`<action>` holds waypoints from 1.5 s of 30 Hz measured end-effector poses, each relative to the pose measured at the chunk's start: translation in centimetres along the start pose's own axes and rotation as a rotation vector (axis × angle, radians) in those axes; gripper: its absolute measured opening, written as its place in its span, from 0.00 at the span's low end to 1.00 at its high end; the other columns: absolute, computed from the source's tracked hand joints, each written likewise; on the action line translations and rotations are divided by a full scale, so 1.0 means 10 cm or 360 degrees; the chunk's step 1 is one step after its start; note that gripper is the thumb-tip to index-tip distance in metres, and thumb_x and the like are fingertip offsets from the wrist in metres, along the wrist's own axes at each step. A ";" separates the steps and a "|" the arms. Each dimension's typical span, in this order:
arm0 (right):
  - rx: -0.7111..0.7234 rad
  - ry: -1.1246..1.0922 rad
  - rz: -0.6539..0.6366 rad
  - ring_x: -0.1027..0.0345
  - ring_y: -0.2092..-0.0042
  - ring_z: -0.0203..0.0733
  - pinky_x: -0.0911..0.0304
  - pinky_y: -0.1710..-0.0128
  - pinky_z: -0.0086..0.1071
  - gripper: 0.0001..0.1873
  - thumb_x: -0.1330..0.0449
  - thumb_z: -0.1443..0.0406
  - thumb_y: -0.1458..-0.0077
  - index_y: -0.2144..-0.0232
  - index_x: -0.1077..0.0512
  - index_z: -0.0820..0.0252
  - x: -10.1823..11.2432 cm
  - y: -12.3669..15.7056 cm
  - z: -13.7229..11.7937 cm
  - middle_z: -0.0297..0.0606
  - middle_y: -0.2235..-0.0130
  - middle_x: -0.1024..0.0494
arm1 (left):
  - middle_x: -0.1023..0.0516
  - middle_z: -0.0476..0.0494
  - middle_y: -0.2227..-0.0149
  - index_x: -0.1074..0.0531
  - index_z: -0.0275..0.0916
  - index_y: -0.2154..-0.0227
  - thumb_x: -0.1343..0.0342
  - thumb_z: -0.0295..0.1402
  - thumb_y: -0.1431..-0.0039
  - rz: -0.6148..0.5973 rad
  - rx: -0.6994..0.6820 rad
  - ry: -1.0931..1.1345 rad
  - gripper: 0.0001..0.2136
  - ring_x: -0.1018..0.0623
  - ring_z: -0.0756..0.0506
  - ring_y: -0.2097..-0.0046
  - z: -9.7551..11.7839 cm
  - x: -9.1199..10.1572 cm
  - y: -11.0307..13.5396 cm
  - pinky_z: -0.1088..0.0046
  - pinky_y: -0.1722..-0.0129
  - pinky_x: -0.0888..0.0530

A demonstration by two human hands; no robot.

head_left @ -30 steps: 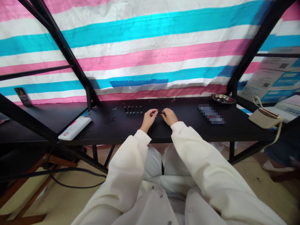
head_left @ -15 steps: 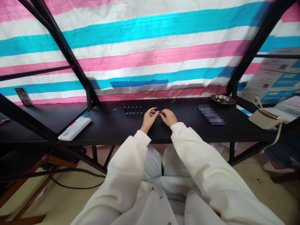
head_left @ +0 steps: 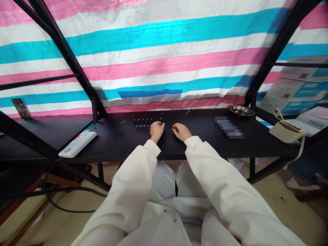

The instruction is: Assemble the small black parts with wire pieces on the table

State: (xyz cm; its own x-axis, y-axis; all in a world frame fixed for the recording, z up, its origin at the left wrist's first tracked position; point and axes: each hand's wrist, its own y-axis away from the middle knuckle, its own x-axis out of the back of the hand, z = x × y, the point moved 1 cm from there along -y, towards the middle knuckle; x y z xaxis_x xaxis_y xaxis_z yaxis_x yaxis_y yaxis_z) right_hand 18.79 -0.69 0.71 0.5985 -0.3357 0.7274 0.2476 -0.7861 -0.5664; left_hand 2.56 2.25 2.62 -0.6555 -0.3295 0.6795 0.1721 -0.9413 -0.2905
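Observation:
On the black table, several short black sticks with pale ends stand side by side in a row. My left hand is just right of that row, with its fingers closed round one more short black stick; its pale upper end shows above the fingers and the rest is hidden. To the right, apart from it, my right hand rests low over the table with thumb and fingers curled together. Whether anything small is in that pinch cannot be made out.
Small pale bits and a curled white scrap lie along the back edge. Black scraps and a white power bank are left. A blurred-out object, a metal dish and a cream bag are right.
My hands were close together over a small object; now they are apart. My left hand has moved left to the end of the row with a black stick. The view has shifted slightly.

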 end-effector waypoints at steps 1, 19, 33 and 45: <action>-0.0007 0.0001 -0.0009 0.36 0.67 0.39 0.41 0.63 0.32 0.05 0.46 0.68 0.47 0.66 0.32 0.60 0.00 0.00 0.00 0.38 0.69 0.28 | 0.22 0.39 0.66 0.23 0.39 0.67 0.45 0.41 0.49 0.0011 0.0032 -0.0109 0.12 0.24 0.42 0.62 -0.02 0.03 -0.04 0.70 0.65 0.31; -0.0018 -0.0033 -0.0062 0.35 0.67 0.39 0.41 0.64 0.32 0.04 0.47 0.69 0.48 0.69 0.32 0.59 0.01 0.00 -0.01 0.38 0.69 0.27 | 0.24 0.30 0.60 0.26 0.35 0.64 0.47 0.36 0.46 -0.0038 0.0134 -0.0511 0.11 0.24 0.36 0.57 -0.11 0.09 -0.17 0.64 0.62 0.30; -0.0116 -0.0101 -0.0012 0.37 0.70 0.37 0.41 0.67 0.30 0.04 0.47 0.68 0.49 0.70 0.32 0.59 0.01 0.02 0.01 0.36 0.71 0.28 | 0.23 0.41 0.68 0.26 0.41 0.71 0.50 0.41 0.44 -0.0218 -0.0276 -0.0569 0.12 0.25 0.43 0.63 -0.11 0.09 0.17 0.72 0.66 0.33; -0.0218 -0.0201 -0.0016 0.38 0.72 0.35 0.40 0.68 0.29 0.04 0.46 0.69 0.52 0.75 0.31 0.59 -0.03 0.02 0.10 0.34 0.73 0.29 | 0.23 0.46 0.72 0.25 0.43 0.73 0.48 0.41 0.47 -0.0331 -0.0318 -0.0352 0.10 0.27 0.47 0.68 -0.11 0.12 0.22 0.75 0.69 0.36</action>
State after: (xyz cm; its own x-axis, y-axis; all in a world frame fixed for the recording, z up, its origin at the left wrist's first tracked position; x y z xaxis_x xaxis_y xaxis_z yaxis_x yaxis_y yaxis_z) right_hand 19.36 -0.21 0.00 0.6897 -0.2664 0.6733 0.1529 -0.8553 -0.4950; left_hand 1.33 -0.10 2.04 -0.4829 -0.1609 0.8608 -0.1094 -0.9642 -0.2416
